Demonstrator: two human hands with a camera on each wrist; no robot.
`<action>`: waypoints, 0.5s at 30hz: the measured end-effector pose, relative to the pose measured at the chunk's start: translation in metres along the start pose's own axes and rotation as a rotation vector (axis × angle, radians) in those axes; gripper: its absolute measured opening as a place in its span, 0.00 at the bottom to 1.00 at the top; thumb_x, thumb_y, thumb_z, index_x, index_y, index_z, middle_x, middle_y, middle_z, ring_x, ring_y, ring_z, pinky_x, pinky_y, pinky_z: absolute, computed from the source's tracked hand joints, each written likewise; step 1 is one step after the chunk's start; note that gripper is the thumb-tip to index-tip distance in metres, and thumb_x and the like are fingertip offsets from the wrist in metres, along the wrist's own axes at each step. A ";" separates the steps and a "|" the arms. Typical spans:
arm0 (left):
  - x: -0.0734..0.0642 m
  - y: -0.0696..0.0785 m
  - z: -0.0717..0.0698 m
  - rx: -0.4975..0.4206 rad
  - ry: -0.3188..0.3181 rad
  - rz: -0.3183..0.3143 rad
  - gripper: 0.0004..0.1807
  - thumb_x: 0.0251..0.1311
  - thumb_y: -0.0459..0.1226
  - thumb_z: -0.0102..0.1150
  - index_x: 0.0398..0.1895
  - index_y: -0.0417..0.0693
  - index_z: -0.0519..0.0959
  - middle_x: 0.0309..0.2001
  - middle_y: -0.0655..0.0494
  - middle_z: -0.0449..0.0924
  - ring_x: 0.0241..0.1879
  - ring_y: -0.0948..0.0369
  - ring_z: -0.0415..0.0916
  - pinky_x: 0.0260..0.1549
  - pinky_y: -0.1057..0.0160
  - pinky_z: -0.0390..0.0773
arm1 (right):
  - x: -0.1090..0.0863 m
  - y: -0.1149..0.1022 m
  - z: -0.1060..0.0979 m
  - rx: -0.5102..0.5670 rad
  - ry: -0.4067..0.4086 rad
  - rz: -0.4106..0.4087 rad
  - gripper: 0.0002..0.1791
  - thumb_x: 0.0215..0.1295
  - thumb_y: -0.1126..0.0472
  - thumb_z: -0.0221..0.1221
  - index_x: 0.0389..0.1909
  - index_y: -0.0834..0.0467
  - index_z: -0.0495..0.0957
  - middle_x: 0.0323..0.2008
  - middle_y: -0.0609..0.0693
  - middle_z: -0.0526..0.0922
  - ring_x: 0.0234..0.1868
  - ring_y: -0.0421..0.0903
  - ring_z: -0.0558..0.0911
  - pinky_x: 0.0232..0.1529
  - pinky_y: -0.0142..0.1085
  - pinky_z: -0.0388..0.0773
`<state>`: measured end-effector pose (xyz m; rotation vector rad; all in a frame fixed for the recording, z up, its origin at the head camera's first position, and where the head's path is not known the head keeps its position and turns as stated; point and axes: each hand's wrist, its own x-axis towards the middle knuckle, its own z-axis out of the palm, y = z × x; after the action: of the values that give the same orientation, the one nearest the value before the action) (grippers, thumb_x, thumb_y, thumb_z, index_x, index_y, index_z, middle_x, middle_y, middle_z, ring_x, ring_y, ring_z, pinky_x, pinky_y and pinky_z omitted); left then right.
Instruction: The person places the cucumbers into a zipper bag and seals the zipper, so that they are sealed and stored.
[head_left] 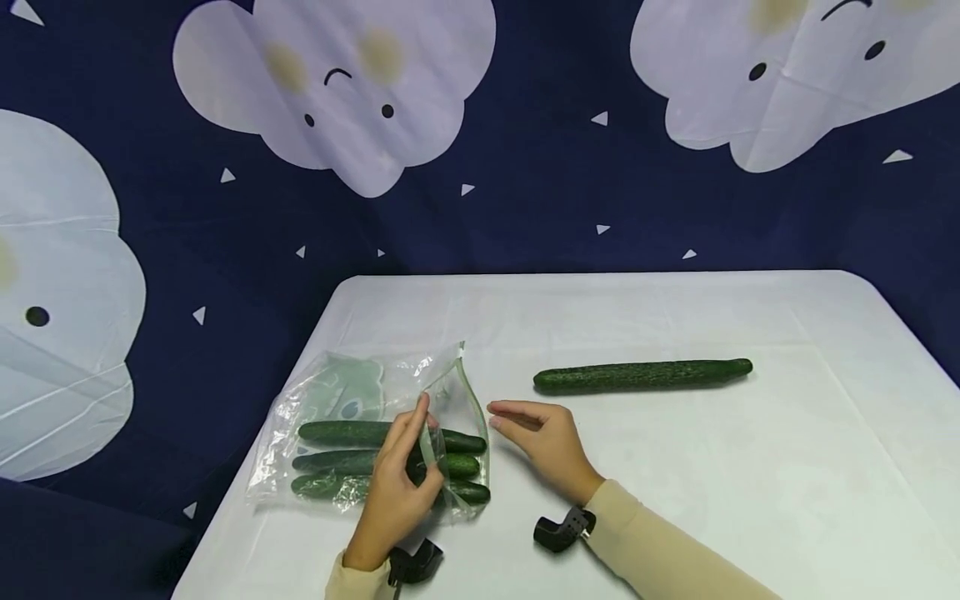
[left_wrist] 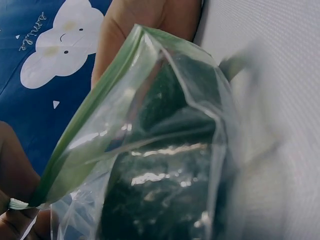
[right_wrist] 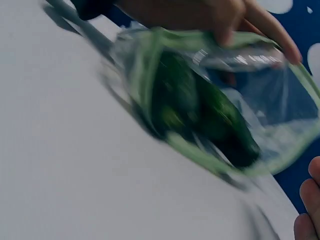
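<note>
A clear zip bag with a green-edged mouth lies at the left of the table with three cucumbers side by side in it. My left hand pinches the near edge of the bag's mouth between thumb and fingers. In the right wrist view the green rim gapes, showing cucumber ends inside. Just right of the mouth is my right hand, fingers extended toward the rim and holding nothing. Another cucumber lies loose on the table, beyond the right hand.
A white cloth covers the table, whose far edge meets a dark blue curtain printed with clouds. Black wrist cameras sit on both wrists, by the beige sleeves.
</note>
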<state>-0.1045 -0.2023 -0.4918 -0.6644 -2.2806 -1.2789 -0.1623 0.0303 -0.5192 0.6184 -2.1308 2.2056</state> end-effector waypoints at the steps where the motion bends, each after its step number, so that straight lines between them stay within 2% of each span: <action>1: 0.001 0.000 0.000 0.000 0.001 0.004 0.52 0.41 0.17 0.56 0.79 0.37 0.58 0.55 0.45 0.74 0.56 0.53 0.71 0.63 0.68 0.63 | 0.000 0.000 -0.005 0.009 0.014 0.007 0.17 0.66 0.58 0.68 0.53 0.59 0.86 0.51 0.52 0.87 0.53 0.51 0.86 0.53 0.38 0.81; 7: 0.002 0.000 0.002 0.001 0.001 0.018 0.53 0.40 0.16 0.56 0.79 0.37 0.58 0.56 0.49 0.73 0.56 0.52 0.70 0.63 0.68 0.62 | -0.004 -0.002 -0.033 -0.011 0.070 0.018 0.16 0.65 0.59 0.69 0.53 0.57 0.87 0.51 0.52 0.87 0.53 0.52 0.86 0.53 0.38 0.81; 11: 0.001 -0.001 0.003 0.000 0.003 0.025 0.52 0.40 0.16 0.56 0.78 0.35 0.58 0.57 0.49 0.73 0.56 0.52 0.70 0.62 0.68 0.62 | -0.010 -0.005 -0.053 -0.056 0.090 -0.003 0.16 0.65 0.59 0.69 0.54 0.56 0.87 0.52 0.51 0.87 0.54 0.53 0.85 0.53 0.38 0.81; 15: -0.002 -0.004 0.003 0.004 0.006 0.028 0.52 0.39 0.15 0.55 0.78 0.33 0.58 0.56 0.47 0.73 0.55 0.52 0.70 0.58 0.68 0.63 | -0.016 -0.009 -0.080 -0.130 0.130 -0.035 0.17 0.65 0.60 0.69 0.54 0.54 0.86 0.52 0.50 0.87 0.54 0.49 0.85 0.53 0.37 0.80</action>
<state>-0.1062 -0.2018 -0.4970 -0.6882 -2.2608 -1.2616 -0.1670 0.1122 -0.5143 0.4876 -2.1585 2.0099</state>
